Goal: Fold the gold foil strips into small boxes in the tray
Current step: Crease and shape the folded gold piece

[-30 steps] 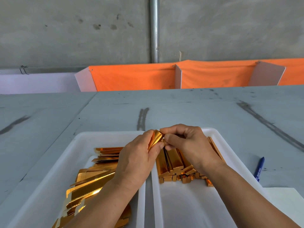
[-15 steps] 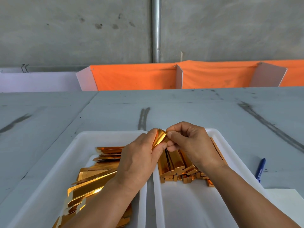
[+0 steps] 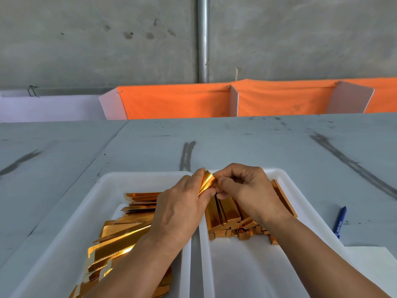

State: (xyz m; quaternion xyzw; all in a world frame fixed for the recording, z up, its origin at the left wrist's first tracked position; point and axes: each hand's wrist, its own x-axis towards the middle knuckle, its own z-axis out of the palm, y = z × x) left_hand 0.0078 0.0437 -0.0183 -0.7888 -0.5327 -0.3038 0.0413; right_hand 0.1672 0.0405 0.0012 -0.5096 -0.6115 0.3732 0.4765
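Note:
Both of my hands pinch one gold foil strip (image 3: 206, 183) above the gap between two white trays. My left hand (image 3: 182, 205) grips its near side and my right hand (image 3: 247, 190) pinches its far end with fingertips. The strip is bent into a curve. The left tray (image 3: 133, 179) holds a pile of flat gold strips (image 3: 122, 235). In the right tray (image 3: 287, 181), folded gold boxes (image 3: 227, 218) lie in a row at the far end, partly hidden by my right hand.
A blue pen (image 3: 340, 221) lies on the grey table to the right of the trays. White paper (image 3: 373, 267) sits at the near right. Orange cloth panels (image 3: 176, 102) line the table's far edge, below a concrete wall with a metal pipe (image 3: 203, 39).
The strip has stayed between both hands while my fingers shifted slightly on it; both hands sit a little higher and farther over the trays than a second ago.

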